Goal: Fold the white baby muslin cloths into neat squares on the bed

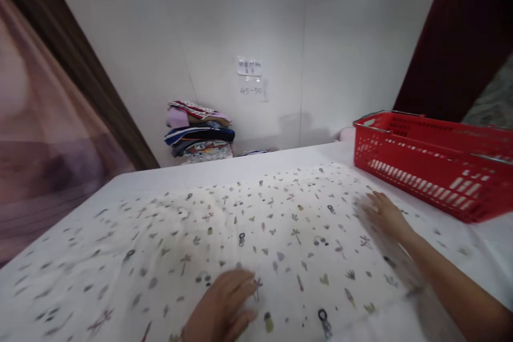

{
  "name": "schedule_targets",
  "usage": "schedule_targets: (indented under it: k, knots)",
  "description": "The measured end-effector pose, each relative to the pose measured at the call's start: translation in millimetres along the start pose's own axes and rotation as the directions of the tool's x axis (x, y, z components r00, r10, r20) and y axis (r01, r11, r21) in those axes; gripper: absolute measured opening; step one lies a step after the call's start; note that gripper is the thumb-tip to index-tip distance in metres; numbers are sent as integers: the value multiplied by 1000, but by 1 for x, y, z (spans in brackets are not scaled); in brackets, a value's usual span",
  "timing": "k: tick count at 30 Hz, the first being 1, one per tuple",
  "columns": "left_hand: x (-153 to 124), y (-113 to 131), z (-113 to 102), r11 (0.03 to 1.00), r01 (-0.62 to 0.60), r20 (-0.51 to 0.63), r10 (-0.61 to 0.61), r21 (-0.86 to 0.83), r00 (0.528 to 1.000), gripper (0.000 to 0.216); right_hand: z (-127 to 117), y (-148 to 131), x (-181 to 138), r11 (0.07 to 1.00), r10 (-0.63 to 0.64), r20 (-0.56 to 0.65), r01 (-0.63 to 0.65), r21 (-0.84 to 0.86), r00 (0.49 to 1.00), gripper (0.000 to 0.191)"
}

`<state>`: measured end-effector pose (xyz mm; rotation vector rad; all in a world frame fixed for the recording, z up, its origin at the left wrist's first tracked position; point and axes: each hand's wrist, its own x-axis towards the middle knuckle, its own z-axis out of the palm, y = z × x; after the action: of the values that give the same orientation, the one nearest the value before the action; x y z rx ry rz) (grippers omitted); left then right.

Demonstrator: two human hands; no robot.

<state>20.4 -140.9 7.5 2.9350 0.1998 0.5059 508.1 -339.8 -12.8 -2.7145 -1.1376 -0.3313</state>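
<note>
A white cloth printed with small palm trees, leaves and rainbows lies spread across the table, mostly flat with faint creases. My left hand is over its near middle part, fingers loosely curved and thumb apart, with nothing seen in it. Whether it presses on the cloth, I cannot tell. Farther off on the right, my right hand reaches over the cloth's right side, palm down and fingers stretched out. Its fingertips are slightly blurred, and no held thing shows there.
A red plastic basket with metal handles stands at the table's right. Behind the far edge is a stack of folded fabrics against the white wall. Paper signs hang above. A pinkish curtain borders the left side.
</note>
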Motion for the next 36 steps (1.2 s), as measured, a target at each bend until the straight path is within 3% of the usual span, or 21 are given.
schedule_targets:
  k: [4,8,12,14,17,20,23,26,31,36]
  knots:
    - [62,-31,-8,980,184,50,-189,76,981,46,15,-82,55,980,-180,99,170,102,979,54]
    - [106,-65,1,881,455,151,-471,133,869,61,27,-117,103,978,-195,160,181,100,968,54]
    - [120,-101,18,762,603,186,-645,238,741,70,41,-93,137,997,-76,255,65,52,964,58]
    - [118,-113,25,732,627,200,-679,267,707,72,47,-72,144,1000,-15,301,8,27,954,63]
    - [114,-121,30,735,624,220,-676,265,704,74,52,-51,146,1000,6,303,-11,16,953,67]
    - [119,-126,25,723,647,214,-690,242,692,71,52,-54,147,1000,-8,294,1,24,956,67]
    - [137,-135,20,722,648,196,-691,243,696,71,49,-69,156,999,-24,263,12,46,964,65]
    - [162,-149,22,742,621,259,-670,254,696,75,49,-77,169,996,-39,282,15,89,959,62]
    - [192,-166,34,724,643,309,-688,247,656,80,58,-66,182,995,4,342,-37,91,940,69]
    - [193,-171,35,743,637,321,-665,204,674,81,73,-49,190,996,-19,278,-8,94,960,68]
